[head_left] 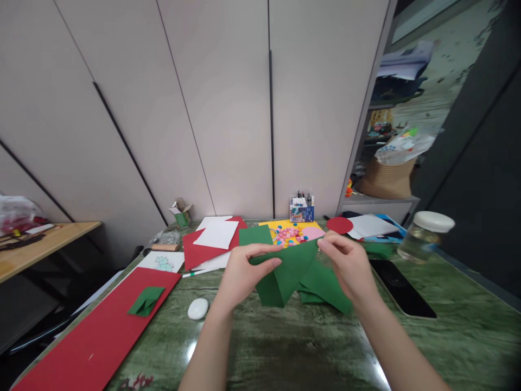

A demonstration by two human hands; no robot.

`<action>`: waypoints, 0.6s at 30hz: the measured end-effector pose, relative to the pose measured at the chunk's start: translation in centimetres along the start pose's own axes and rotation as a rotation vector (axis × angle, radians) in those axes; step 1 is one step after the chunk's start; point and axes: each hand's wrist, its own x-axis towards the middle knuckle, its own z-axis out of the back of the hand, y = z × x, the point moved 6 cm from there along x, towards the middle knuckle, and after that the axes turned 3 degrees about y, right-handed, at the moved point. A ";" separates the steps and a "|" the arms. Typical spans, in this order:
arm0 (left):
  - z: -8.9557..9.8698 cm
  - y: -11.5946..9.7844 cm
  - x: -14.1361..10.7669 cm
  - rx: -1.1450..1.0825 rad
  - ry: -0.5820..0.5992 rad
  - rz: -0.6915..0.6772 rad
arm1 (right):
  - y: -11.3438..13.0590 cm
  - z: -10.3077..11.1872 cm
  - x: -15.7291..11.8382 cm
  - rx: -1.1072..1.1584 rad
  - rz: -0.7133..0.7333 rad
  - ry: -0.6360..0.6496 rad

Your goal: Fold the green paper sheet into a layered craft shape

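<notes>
A folded sheet of green paper (291,266) is held up over the middle of the table, one corner hanging down. My left hand (246,271) pinches its upper left part between thumb and fingers. The upper right corner is between the thumb and fingers of my right hand (344,263). Behind and below it, more green sheets (325,285) lie on the tabletop. At the left, a small folded green piece (147,301) rests on a long red sheet (97,331).
On the green table (293,358) are a white oval object (198,308), a pen (201,272), a black phone (402,288) and a lidded jar (425,239). Further back are white paper (216,233), small colored pieces (290,235), a red disc (340,225) and a pen box (302,209).
</notes>
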 end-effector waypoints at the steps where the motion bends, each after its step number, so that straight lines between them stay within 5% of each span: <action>1: -0.1 -0.1 0.0 0.004 0.009 -0.001 | 0.1 0.2 0.0 0.003 0.021 -0.014; 10: 0.2 -0.4 -0.2 0.036 -0.019 -0.012 | 1.0 0.2 -0.5 -0.103 0.157 -0.098; 18: 0.0 -0.4 -0.1 0.037 0.005 -0.010 | 0.2 0.3 -0.1 0.075 0.022 -0.068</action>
